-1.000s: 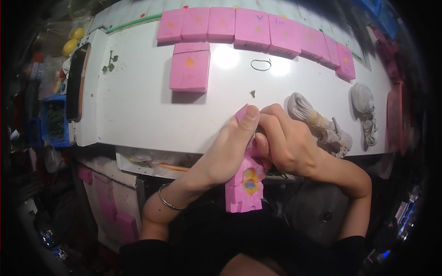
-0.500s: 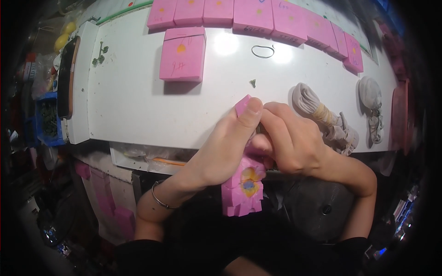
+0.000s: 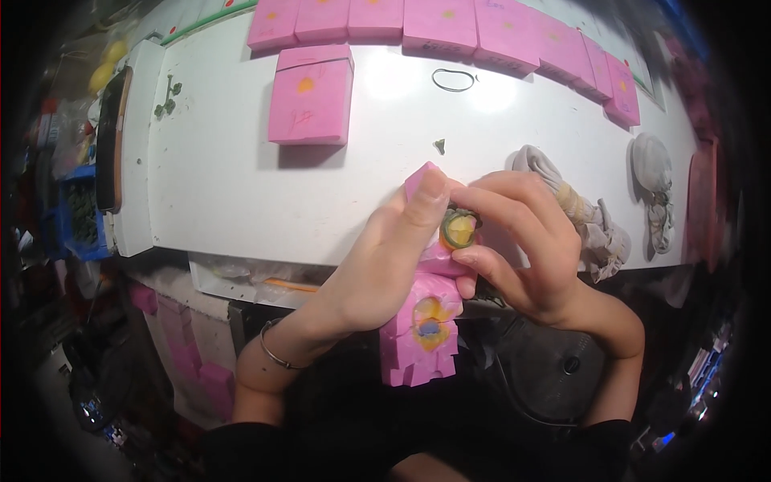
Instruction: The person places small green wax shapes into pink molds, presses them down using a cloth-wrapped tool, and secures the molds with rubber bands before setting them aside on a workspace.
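My left hand (image 3: 393, 249) is closed around a cut-open pink rubber mold (image 3: 408, 353), just over the table's near edge. The mold's lower half hangs folded down, showing a hollow stained yellow and blue. Its upper corner pokes out beyond my left thumb. At the mold's upper part sits a dark green ring-shaped piece (image 3: 446, 238) with a yellow middle, facing up. My right hand (image 3: 534, 241) has its thumb and index finger at opposite edges of this ring, apparently gripping it. How far the ring sits inside the rubber is hidden.
Pink blocks (image 3: 438, 28) line the table's far edge; one banded pink block (image 3: 309, 104) stands nearer. A dark rubber band (image 3: 454, 79) and green scraps (image 3: 439, 147) lie on the white table (image 3: 217, 193). Tied grey cloth bundles (image 3: 590, 217) are right, a phone (image 3: 114, 140) left.
My right fingers have spread from a bunched hold over the mold, uncovering the green ring with its yellow middle. The mold has shifted slightly left and down.
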The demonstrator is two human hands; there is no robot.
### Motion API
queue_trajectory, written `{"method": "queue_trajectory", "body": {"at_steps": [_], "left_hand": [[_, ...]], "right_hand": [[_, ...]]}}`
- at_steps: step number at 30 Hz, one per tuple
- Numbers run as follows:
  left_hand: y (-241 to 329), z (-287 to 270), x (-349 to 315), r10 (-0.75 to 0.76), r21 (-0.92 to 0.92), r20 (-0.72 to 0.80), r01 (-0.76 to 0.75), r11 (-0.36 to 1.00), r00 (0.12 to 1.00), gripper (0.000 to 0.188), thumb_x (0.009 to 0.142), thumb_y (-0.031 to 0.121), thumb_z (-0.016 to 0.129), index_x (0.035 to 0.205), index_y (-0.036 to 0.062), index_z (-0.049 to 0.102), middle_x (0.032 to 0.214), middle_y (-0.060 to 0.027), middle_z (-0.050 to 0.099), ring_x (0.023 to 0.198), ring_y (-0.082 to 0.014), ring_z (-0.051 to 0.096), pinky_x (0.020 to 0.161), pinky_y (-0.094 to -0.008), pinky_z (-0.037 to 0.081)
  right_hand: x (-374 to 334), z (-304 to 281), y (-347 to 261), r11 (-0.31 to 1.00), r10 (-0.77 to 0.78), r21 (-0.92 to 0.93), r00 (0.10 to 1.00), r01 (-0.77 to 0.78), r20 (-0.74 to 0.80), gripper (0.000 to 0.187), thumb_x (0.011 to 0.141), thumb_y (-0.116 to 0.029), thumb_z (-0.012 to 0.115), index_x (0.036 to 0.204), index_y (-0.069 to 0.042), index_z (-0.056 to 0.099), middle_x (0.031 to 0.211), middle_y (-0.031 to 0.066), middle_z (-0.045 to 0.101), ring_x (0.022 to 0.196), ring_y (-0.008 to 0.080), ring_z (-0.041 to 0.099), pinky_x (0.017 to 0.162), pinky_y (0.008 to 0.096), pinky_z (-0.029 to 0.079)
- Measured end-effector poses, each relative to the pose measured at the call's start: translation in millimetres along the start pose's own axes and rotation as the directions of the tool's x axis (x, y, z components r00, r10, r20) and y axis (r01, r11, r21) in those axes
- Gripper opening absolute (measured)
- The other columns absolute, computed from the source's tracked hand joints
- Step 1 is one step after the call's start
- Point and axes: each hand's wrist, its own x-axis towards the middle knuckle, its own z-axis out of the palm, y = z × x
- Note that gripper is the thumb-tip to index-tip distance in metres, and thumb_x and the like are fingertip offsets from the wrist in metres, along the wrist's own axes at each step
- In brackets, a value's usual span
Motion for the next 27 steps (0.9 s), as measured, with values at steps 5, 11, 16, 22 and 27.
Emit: {"method": "queue_trajectory", "body": {"at_steps": [5,11,16,22,27], "left_hand": [[-0.3,0.2,3.3,0.009,-0.028,0.013,-0.009,1.0,1.0,0.056,0.096,0.054,0.028,0.1,0.0005,0.046,0.08,-0.0062,0.054,0.062,-0.0104,0.057,0.057,-0.0215,0.047],[2.3,-1.2,4.3,-0.002,-0.021,0.005,0.002,1.0,1.0,0.054,0.097,0.052,0.029,0.099,0.0005,0.046,0.08,-0.0059,0.055,0.062,-0.0095,0.057,0.056,-0.0213,0.047],[-0.7,-5.8,4.6,-0.011,0.029,0.07,0.009,1.0,0.997,0.053,0.097,0.051,0.03,0.1,0.0006,0.046,0.078,-0.0056,0.055,0.062,-0.0094,0.057,0.055,-0.0218,0.048],[-1.0,-6.4,-1.2,-0.022,0.034,0.023,0.021,0.999,1.0,0.051,0.098,0.047,0.03,0.111,0.0002,0.043,0.078,-0.0064,0.055,0.063,-0.0098,0.057,0.058,-0.0225,0.048],[10.5,-11.8,-14.4,-0.013,0.056,0.054,0.01,0.998,0.998,0.049,0.1,0.043,0.03,0.118,-0.0002,0.042,0.08,-0.0074,0.056,0.064,-0.0113,0.056,0.06,-0.0234,0.048]], "right_hand": [[-3.4,6.9,0.0,0.999,-0.028,-0.017,0.999,0.027,-0.046,0.042,0.069,-0.005,0.072,0.107,0.005,0.058,0.085,0.0149,0.056,0.067,0.0239,0.054,0.057,0.0293,0.045],[-2.5,7.4,-2.5,0.98,0.119,0.164,0.993,-0.113,-0.026,0.035,0.073,0.001,0.069,0.106,0.005,0.056,0.085,0.0141,0.054,0.067,0.0223,0.054,0.056,0.0286,0.046],[-0.9,1.3,-1.4,0.944,0.21,0.249,0.977,-0.215,0.047,0.024,0.081,0.001,0.063,0.104,0.004,0.056,0.087,0.0123,0.054,0.07,0.0171,0.058,0.059,0.0253,0.047],[-0.3,-8.9,-1.8,0.805,0.391,0.448,0.916,-0.389,0.091,0.024,0.09,-0.017,0.055,0.101,0.004,0.056,0.087,0.0075,0.054,0.075,0.0116,0.055,0.063,0.0224,0.045],[-0.1,-27.7,-8.8,0.376,0.512,0.757,0.801,-0.535,0.311,0.02,0.091,-0.014,0.059,0.1,0.004,0.058,0.091,0.0064,0.058,0.08,0.0088,0.056,0.072,0.0216,0.045]]}}
